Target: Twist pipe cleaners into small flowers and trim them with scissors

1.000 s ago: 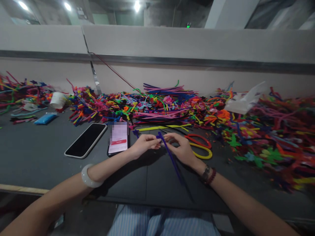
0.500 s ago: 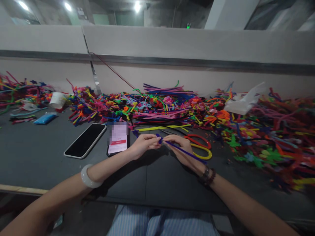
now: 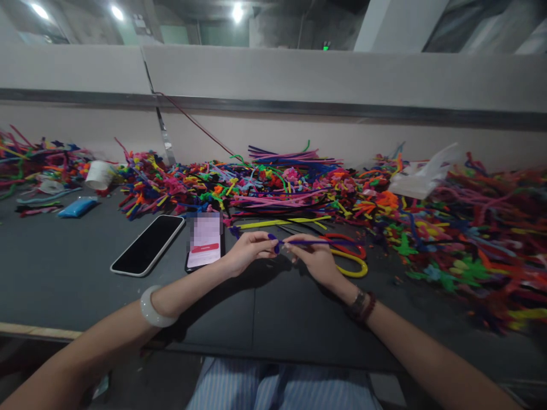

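Between my two hands is a dark blue-purple pipe cleaner [image 3: 329, 243], its left end bent into a small loop. My left hand [image 3: 252, 250] pinches that looped end with thumb and fingers. My right hand [image 3: 314, 257] has its fingertips closed on the stem just beside the loop, and the straight rest runs off rightward over the hand. Behind my right hand lie scissors with a red and a yellow handle [image 3: 354, 272]; their blades are partly hidden. Yellow pipe cleaners [image 3: 286, 221] rest just beyond my fingers.
A dark phone in a white case [image 3: 148, 245] and a lit phone [image 3: 205, 250] lie left of my hands. Heaps of coloured pipe cleaners [image 3: 282, 182] line the back of the dark table [image 3: 222, 319]. A paper cup [image 3: 99, 175], blue packet [image 3: 78, 207] and white tissue pack [image 3: 416, 182] sit among them.
The pipe cleaner's free end has swung up, from slanting down along my right wrist to lying nearly level. The loop has turned slightly; both hands stay in about the same place.
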{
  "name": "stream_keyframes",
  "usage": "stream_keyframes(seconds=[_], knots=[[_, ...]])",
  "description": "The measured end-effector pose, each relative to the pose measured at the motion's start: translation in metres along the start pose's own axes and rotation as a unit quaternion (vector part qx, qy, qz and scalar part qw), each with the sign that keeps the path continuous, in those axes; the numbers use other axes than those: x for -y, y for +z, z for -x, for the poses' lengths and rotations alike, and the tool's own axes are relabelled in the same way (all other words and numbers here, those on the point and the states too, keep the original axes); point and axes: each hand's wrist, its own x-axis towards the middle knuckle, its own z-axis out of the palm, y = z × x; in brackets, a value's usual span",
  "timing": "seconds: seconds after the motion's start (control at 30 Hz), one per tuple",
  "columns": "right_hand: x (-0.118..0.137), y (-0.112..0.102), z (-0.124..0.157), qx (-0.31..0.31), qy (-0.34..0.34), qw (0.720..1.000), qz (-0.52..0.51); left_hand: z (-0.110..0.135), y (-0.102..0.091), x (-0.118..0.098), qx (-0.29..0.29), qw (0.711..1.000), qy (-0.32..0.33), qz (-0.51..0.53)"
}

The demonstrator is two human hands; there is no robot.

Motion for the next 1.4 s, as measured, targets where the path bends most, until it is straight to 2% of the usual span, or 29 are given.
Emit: stream_keyframes(seconds=[0.07, 0.17, 0.27, 0.4, 0.63, 0.87, 1.1, 1.27, 1.4], knots=[[-0.0010, -0.0011, -0.0032, 0.011, 0.055, 0.996, -0.073, 0.0018, 0.0022, -0.0014, 0.018, 0.999, 0.010, -0.050], [-0.0043, -0.0040, -0.0068, 0.060, 0.144, 0.974, -0.163, 0.0039, 0.0052, -0.0025, 0.050, 0.991, 0.013, -0.122], [-0.0064, -0.0059, -0.0080, 0.067, 0.183, 0.961, -0.198, 0.0031, 0.0046, -0.0007, 0.044, 0.989, 0.013, -0.140], [-0.0059, -0.0053, -0.0070, 0.052, 0.163, 0.968, -0.183, -0.0001, 0.0003, 0.0034, 0.024, 0.991, 0.013, -0.127], [-0.0021, -0.0013, -0.0049, 0.098, 0.119, 0.981, -0.116, 0.0008, 0.0004, 0.0012, 0.032, 0.988, 0.022, -0.148], [-0.0027, -0.0028, -0.0045, 0.127, 0.191, 0.959, -0.169, 0.0068, 0.0033, -0.0050, 0.079, 0.972, 0.045, -0.218], [-0.0032, -0.0036, -0.0059, 0.084, 0.186, 0.963, -0.176, 0.0029, 0.0031, -0.0010, 0.046, 0.990, 0.008, -0.132], [-0.0033, -0.0034, -0.0061, 0.069, 0.174, 0.967, -0.170, 0.0021, 0.0035, -0.0021, 0.009, 0.998, 0.008, -0.068], [-0.0036, -0.0034, -0.0059, 0.073, 0.167, 0.970, -0.159, 0.0019, 0.0029, -0.0013, 0.012, 0.996, 0.007, -0.087]])
